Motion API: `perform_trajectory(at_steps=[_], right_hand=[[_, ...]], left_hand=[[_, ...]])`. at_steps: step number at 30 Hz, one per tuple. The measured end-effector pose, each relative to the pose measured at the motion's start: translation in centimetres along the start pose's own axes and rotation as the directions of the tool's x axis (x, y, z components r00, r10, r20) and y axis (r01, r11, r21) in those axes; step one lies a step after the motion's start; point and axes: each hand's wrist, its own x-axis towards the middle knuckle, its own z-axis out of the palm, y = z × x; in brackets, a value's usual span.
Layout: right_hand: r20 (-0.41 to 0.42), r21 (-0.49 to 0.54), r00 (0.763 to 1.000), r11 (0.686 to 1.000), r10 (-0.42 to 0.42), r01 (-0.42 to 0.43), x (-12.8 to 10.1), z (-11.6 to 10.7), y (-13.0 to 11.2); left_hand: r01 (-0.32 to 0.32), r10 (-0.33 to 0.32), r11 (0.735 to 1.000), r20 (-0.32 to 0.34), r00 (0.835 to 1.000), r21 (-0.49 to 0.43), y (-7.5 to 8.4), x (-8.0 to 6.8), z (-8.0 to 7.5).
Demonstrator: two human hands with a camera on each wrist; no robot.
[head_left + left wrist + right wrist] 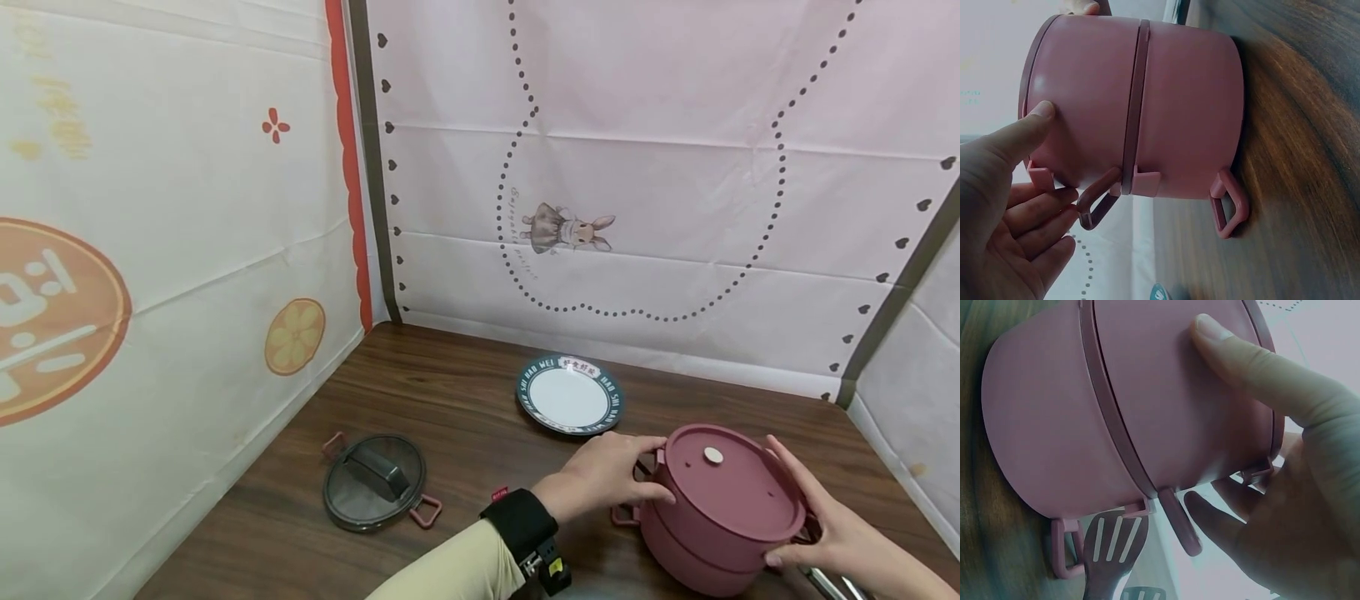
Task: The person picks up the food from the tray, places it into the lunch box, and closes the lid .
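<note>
A dusty-pink two-tier pot (708,533) with a round flat lid (738,492) stands upright on the wooden table at the right. My left hand (611,475) holds the upper tier on its left side; in the left wrist view the thumb lies on the wall and the fingers are behind a side tab. From the opposite side my right hand (832,529) holds the same tier, its thumb (1235,353) against the wall and fingers by the handle. Loop handles (1232,203) stick out from the lower tier, which touches the table.
Behind the pot lies a white plate (568,398) with a teal lettered rim. A smoky see-through lid (367,500) with a dark grip and pink loop handles around it is at the left. A slotted turner (1116,544) lies beside the pot. Printed cloth walls (675,208) enclose the table.
</note>
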Motion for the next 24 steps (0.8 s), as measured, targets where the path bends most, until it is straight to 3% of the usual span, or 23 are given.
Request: perform_trajectory(at_steps=[6, 14, 19, 24], right_hand=[[0.005, -0.009, 0.999, 0.999, 0.034, -0.034, 0.1, -0.1, 0.1], [-0.037, -0.124, 0.999, 0.992, 0.024, -0.028, -0.1, 0.1, 0.3], [-0.034, -0.130, 0.998, 0.990, 0.049, -0.053, -0.1, 0.1, 0.3], [-0.016, -0.110, 0.998, 0.992, 0.061, -0.062, -0.1, 0.0, 0.4]], left_hand=[[0.011, -0.011, 1.000, -0.026, 1.000, -0.016, -0.5, -0.4, -0.3], [0.020, -0.020, 1.000, -0.017, 1.000, -0.008, -1.5, -1.2, -1.1], [0.026, -0.022, 0.999, -0.081, 0.997, 0.047, -4.5, -2.5, -4.2], [0.077, -0.070, 0.996, -0.168, 0.983, 0.034, -9.2, -5.9, -8.5]])
